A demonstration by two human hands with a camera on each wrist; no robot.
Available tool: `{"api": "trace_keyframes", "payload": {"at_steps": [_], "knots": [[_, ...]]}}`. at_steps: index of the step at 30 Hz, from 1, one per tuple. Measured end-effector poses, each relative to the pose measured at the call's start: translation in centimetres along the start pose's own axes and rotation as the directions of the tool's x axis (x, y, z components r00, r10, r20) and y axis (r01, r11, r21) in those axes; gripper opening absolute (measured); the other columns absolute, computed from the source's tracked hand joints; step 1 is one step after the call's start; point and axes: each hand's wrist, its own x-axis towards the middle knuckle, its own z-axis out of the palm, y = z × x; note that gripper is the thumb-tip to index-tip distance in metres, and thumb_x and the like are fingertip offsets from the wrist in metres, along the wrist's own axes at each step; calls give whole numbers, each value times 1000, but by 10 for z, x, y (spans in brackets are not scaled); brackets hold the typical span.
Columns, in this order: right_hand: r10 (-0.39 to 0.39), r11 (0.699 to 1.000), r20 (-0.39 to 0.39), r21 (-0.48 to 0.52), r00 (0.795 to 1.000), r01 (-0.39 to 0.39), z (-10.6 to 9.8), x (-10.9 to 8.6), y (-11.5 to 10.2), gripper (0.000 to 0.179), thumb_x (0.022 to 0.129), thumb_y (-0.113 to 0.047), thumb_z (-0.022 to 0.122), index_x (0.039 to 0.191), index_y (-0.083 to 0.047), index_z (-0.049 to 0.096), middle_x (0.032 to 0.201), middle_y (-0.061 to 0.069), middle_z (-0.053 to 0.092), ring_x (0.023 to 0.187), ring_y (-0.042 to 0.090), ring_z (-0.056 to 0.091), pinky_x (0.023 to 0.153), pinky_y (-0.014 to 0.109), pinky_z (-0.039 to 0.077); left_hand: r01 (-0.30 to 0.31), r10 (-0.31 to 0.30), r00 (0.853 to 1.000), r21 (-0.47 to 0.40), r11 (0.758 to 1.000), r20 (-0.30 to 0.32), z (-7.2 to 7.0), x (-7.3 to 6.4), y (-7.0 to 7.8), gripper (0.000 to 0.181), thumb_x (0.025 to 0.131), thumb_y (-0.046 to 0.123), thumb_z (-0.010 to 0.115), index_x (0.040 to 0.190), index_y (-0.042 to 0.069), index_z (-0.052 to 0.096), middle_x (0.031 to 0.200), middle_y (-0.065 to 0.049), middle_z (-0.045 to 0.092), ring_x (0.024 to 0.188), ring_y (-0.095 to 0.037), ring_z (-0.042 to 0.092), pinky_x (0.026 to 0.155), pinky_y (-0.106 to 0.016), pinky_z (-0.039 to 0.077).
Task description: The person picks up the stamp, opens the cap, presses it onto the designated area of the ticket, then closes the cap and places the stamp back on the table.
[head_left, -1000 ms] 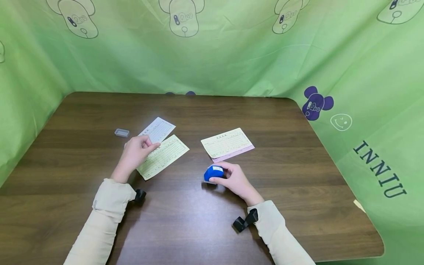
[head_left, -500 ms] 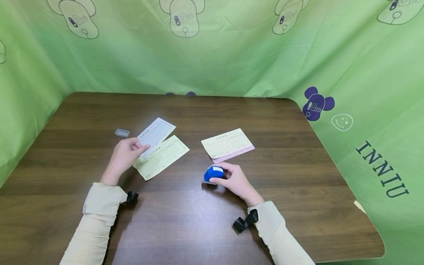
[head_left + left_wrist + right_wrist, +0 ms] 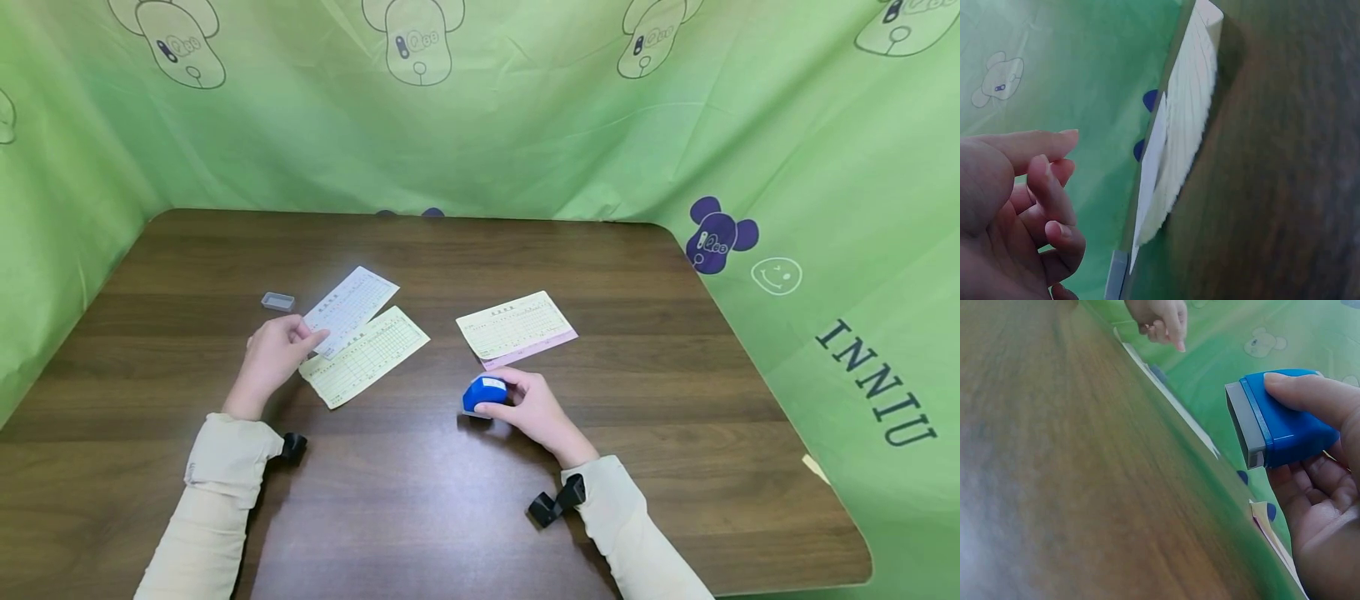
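Note:
My right hand (image 3: 536, 417) grips a blue self-inking stamp (image 3: 483, 393) between thumb and fingers, held above the table. In the right wrist view the grey stamping end of the stamp (image 3: 1294, 422) faces left. My left hand (image 3: 272, 357) hovers at the near left corner of a bluish-white printed form (image 3: 352, 307), with loosely bent fingers and nothing between them. That form partly overlaps a pale yellow form (image 3: 371, 354). Seen from the left wrist, the yellow form (image 3: 1191, 87) stands bowed off the table, and the left fingers are apart from both sheets.
Ahead of the stamp lies another pale yellow form (image 3: 513, 325) over a pink sheet (image 3: 536, 344). A small clear plastic cap (image 3: 278, 301) sits left of the white form. Green printed cloth (image 3: 480, 150) hangs behind the brown wooden table (image 3: 480, 258).
My left hand has drawn back left from over the forms, uncovering more of the white one. The right hand and the stamp have stayed in place.

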Motion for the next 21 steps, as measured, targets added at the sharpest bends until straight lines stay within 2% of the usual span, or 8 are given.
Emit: {"api": "trace_keyframes", "payload": {"at_steps": [6, 12, 16, 21], "knots": [[4, 1000, 3, 5, 1000, -4, 0, 0, -4, 40, 80, 0, 75, 117, 10, 61, 114, 28, 64, 91, 0, 63, 86, 16, 50, 17, -17, 1000, -12, 1000, -26, 2, 2, -7, 28, 94, 28, 62, 90, 0, 61, 78, -17, 68, 79, -31, 60, 70, -35, 34], [-1, 1000, 2, -2, 1000, 1, 0, 0, -4, 39, 80, -1, 75, 116, 9, 62, 114, 28, 65, 91, 1, 63, 85, 16, 50, 40, -41, 999, -31, 999, -34, 2, 3, -10, 31, 93, 25, 64, 104, -3, 60, 96, -27, 67, 89, -38, 61, 72, -38, 37], [4, 1000, 1, -6, 1000, -4, 0, 0, -4, 40, 80, -1, 75, 116, 9, 62, 114, 28, 64, 91, 1, 63, 86, 16, 50, 39, -40, 998, -39, 998, -39, 4, 3, -13, 34, 92, 21, 65, 112, -5, 59, 97, -28, 67, 92, -40, 60, 84, -48, 36], [2, 1000, 2, -3, 1000, -2, 0, 0, -3, 39, 80, -1, 75, 116, 9, 62, 114, 28, 65, 92, 2, 63, 86, 15, 50, 46, -47, 998, -34, 998, -36, 5, 5, -17, 42, 91, 20, 65, 122, -6, 54, 102, -29, 67, 103, -44, 58, 96, -59, 28]]}}
